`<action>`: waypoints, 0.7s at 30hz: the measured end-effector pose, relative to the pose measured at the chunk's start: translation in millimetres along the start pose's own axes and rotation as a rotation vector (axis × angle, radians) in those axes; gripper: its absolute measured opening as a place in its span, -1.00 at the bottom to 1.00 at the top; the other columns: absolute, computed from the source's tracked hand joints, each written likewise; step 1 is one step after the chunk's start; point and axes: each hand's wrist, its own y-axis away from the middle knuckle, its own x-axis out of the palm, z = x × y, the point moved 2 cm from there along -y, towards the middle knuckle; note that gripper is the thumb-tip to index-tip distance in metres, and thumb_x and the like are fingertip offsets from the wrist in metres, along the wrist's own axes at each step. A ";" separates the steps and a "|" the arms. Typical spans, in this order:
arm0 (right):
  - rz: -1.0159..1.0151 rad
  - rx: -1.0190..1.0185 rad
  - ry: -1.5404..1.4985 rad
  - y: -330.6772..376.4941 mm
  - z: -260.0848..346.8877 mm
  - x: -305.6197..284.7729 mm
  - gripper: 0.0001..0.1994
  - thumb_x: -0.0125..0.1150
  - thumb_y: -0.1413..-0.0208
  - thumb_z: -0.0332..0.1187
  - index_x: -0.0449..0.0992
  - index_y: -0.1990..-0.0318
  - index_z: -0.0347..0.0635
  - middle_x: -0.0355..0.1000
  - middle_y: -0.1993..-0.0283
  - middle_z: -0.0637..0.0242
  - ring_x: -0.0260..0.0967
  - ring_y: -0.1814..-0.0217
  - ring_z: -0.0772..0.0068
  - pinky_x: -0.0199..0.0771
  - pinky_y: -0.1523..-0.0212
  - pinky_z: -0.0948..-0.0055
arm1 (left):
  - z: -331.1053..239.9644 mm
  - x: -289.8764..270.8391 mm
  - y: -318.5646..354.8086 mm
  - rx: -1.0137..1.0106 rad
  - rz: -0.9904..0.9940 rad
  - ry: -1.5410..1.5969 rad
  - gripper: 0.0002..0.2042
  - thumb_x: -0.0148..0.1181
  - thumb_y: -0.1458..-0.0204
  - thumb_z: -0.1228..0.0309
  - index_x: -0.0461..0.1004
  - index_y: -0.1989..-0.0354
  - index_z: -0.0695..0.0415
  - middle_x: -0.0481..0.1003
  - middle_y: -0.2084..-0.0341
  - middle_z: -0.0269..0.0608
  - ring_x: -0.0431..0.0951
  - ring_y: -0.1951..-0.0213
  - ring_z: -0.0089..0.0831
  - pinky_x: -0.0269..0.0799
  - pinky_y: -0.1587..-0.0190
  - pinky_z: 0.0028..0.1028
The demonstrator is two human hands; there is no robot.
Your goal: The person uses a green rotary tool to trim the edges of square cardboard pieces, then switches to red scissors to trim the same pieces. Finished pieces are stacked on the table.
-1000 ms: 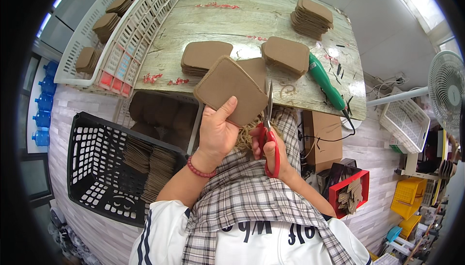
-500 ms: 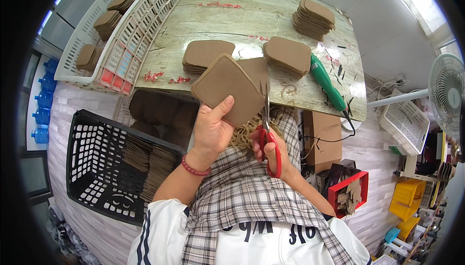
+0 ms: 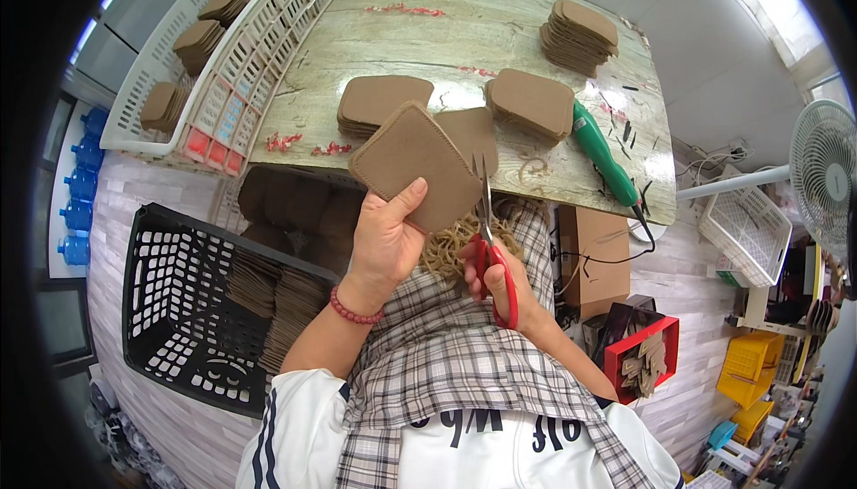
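My left hand point(image 3: 390, 237) pinches a brown square piece with rounded corners and a stitched edge point(image 3: 415, 167), thumb on top. In my right hand point(image 3: 507, 279) are red-handled scissors point(image 3: 486, 212), their blades pointing away from me and slightly apart beside the piece's right corner. Behind it, another brown piece point(image 3: 470, 132) lies at the table edge, partly covered. Stacks of like pieces stand on the table: one at the left point(image 3: 379, 96), one at the right point(image 3: 533, 100) and one farther back point(image 3: 580, 33). Tan thread trimmings point(image 3: 451, 252) are heaped on my lap.
A green corded hand tool point(image 3: 603, 150) lies on the table's right side. White baskets point(image 3: 223, 114) with brown stacks flank the table's left. Below stands a black crate point(image 3: 170, 310) holding more pieces. A red box point(image 3: 667, 333) and a cardboard box point(image 3: 594, 252) are at lower right.
The scissors have shifted slightly left and toward me. The held piece has moved a little left, and more of the piece behind it shows.
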 end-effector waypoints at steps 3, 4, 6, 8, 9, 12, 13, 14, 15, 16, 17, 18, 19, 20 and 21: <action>0.032 0.047 0.043 -0.3 -0.4 -1.7 -0.19 -0.19 -0.06 0.40 0.30 0.01 -0.32 0.25 0.39 0.38 0.21 0.44 0.60 0.32 0.41 0.58 | -1.0 -2.5 -1.7 0.006 -0.061 -0.013 -0.73 0.02 -0.16 0.58 0.35 -0.05 0.25 0.45 0.04 -0.16 0.48 -0.01 -0.36 0.42 -0.09 -0.31; 0.032 0.065 0.031 1.0 -1.8 -2.7 -0.19 -0.18 -0.06 0.40 0.30 0.00 -0.31 0.25 0.39 0.39 0.21 0.43 0.60 0.33 0.40 0.59 | -1.4 -3.5 -2.7 0.021 -0.069 -0.027 -0.73 0.02 -0.16 0.58 0.35 -0.04 0.25 0.46 0.05 -0.17 0.48 0.00 -0.37 0.43 -0.08 -0.32; 0.007 0.107 -0.030 4.8 -4.8 -5.0 -0.22 -0.15 -0.08 0.37 0.30 -0.02 -0.30 0.25 0.40 0.41 0.20 0.43 0.63 0.35 0.37 0.61 | -3.9 -5.6 -4.7 0.037 -0.083 -0.048 -0.72 0.02 -0.15 0.58 0.34 -0.05 0.25 0.45 0.04 -0.18 0.47 -0.01 -0.36 0.42 -0.09 -0.31; -0.047 0.151 -0.109 7.9 -7.2 -15.4 -0.29 -0.09 -0.11 0.29 0.32 -0.03 -0.27 0.26 0.38 0.45 0.20 0.41 0.70 0.37 0.34 0.66 | -4.5 -8.6 -7.0 0.033 -0.096 -0.061 -0.69 0.01 -0.16 0.59 0.30 -0.08 0.25 0.43 0.01 -0.17 0.45 -0.05 -0.33 0.39 -0.14 -0.28; -0.089 0.154 -0.091 7.8 -6.7 -25.0 -0.37 -0.04 -0.15 0.22 0.33 0.00 -0.26 0.30 0.40 0.45 0.25 0.44 0.71 0.38 0.40 0.66 | -6.0 -9.2 -7.3 0.028 -0.100 -0.070 -0.69 0.01 -0.15 0.59 0.30 -0.09 0.25 0.43 0.01 -0.17 0.45 -0.05 -0.33 0.39 -0.14 -0.28; -0.458 0.274 -0.018 -1.8 -1.4 -74.5 -0.74 0.12 -0.18 -0.17 0.43 0.16 -0.18 0.33 0.51 0.46 0.23 0.63 0.68 0.32 0.63 0.66 | -11.1 -10.9 -7.1 0.007 -0.118 -0.097 -0.68 0.02 -0.14 0.60 0.29 -0.10 0.26 0.43 0.01 -0.17 0.45 -0.05 -0.33 0.39 -0.13 -0.28; -0.524 0.217 0.056 -3.5 3.6 -101.1 -0.78 0.17 -0.16 -0.19 0.47 0.25 -0.17 0.31 0.52 0.47 0.20 0.60 0.69 0.26 0.59 0.67 | -13.5 -10.8 -7.0 -0.003 -0.122 -0.106 -0.67 0.02 -0.14 0.60 0.29 -0.10 0.26 0.43 0.01 -0.17 0.45 -0.04 -0.33 0.39 -0.13 -0.28; -0.615 0.192 0.109 -6.1 -4.0 -135.5 -0.73 0.20 -0.14 -0.16 0.48 0.30 -0.22 0.34 0.51 0.46 0.22 0.54 0.65 0.24 0.51 0.63 | -15.4 -10.4 -7.8 -0.012 -0.122 -0.113 -0.67 0.02 -0.14 0.60 0.29 -0.10 0.26 0.42 0.01 -0.16 0.45 -0.04 -0.33 0.39 -0.12 -0.29; -0.713 0.053 0.500 -8.1 4.2 -162.1 -0.68 0.24 -0.11 -0.12 0.49 0.30 -0.26 0.41 0.47 0.40 0.28 0.46 0.57 0.28 0.43 0.55 | -17.1 -9.7 -8.9 -0.012 -0.118 -0.134 -0.67 0.01 -0.13 0.61 0.29 -0.10 0.28 0.43 0.01 -0.14 0.46 -0.03 -0.33 0.39 -0.12 -0.30; -0.772 0.129 0.785 -7.7 21.0 -188.9 -0.62 0.26 -0.08 -0.09 0.49 0.27 -0.31 0.44 0.46 0.31 0.33 0.43 0.50 0.33 0.40 0.45 | -19.6 -11.1 -10.0 -0.017 -0.111 -0.147 -0.67 0.01 -0.12 0.61 0.30 -0.09 0.29 0.44 0.03 -0.14 0.47 -0.01 -0.33 0.40 -0.11 -0.31; -0.832 0.073 0.793 -8.3 18.6 -224.2 -0.56 0.24 -0.07 -0.01 0.49 0.29 -0.32 0.44 0.49 0.24 0.35 0.44 0.44 0.35 0.37 0.40 | -21.7 -12.1 -12.2 -0.028 -0.098 -0.158 -0.67 0.01 -0.11 0.62 0.31 -0.08 0.29 0.45 0.04 -0.13 0.48 0.01 -0.33 0.40 -0.10 -0.31; -0.872 0.133 0.873 -11.5 39.5 -229.8 -0.51 0.23 -0.05 0.06 0.50 0.31 -0.33 0.43 0.51 0.21 0.37 0.45 0.39 0.37 0.35 0.38 | -25.1 -13.7 -12.2 -0.045 -0.098 -0.191 -0.67 0.02 -0.10 0.62 0.32 -0.07 0.30 0.45 0.06 -0.13 0.49 0.02 -0.34 0.41 -0.09 -0.32; -0.939 0.153 0.972 -11.4 41.7 -253.6 -0.47 0.24 0.01 0.11 0.50 0.32 -0.33 0.47 0.45 0.12 0.43 0.41 0.28 0.39 0.32 0.32 | -27.9 -12.1 -14.4 -0.070 -0.085 -0.221 -0.67 0.03 -0.08 0.62 0.33 -0.06 0.30 0.46 0.07 -0.13 0.49 0.03 -0.35 0.42 -0.08 -0.33; -0.931 0.228 0.979 -13.8 42.6 -275.1 -0.47 0.25 0.02 0.09 0.50 0.31 -0.35 0.48 0.41 0.03 0.45 0.37 0.17 0.40 0.29 0.28 | -30.0 -10.8 -16.0 -0.093 -0.077 -0.251 -0.66 0.04 -0.07 0.62 0.33 -0.06 0.30 0.47 0.08 -0.13 0.50 0.04 -0.35 0.43 -0.06 -0.34; -0.922 0.304 0.985 -15.9 42.4 -293.6 -0.47 0.26 0.04 0.07 0.50 0.30 -0.37 0.49 0.38 -0.06 0.48 0.33 0.06 0.41 0.26 0.23 | -31.5 -9.2 -17.8 -0.105 -0.069 -0.263 -0.66 0.04 -0.06 0.62 0.34 -0.05 0.30 0.47 0.08 -0.14 0.50 0.05 -0.36 0.43 -0.05 -0.35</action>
